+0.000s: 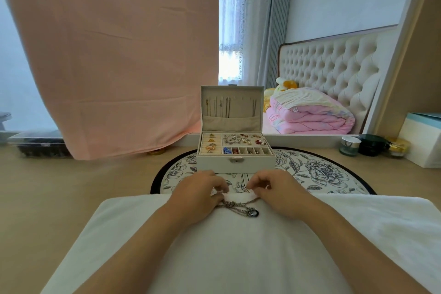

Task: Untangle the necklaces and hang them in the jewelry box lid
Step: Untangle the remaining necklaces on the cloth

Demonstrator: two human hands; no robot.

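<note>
Head: necklaces (241, 207) pinched between left hand (201, 190), right hand (276, 188) fingers (257, 182).

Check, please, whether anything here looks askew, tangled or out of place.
Only the necklaces stand out: their chains lie crossed in a clump on the white towel, between the left hand and right hand, which pinch at them. The jewelry box sits square, lid upright.

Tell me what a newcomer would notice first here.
The big pink cloth hanging at left grabs the eye first. Then the open box at centre, chains already hanging in its lid. Just before it, the left grip and right grip pinch the tangled necklaces on a white towel.
</note>
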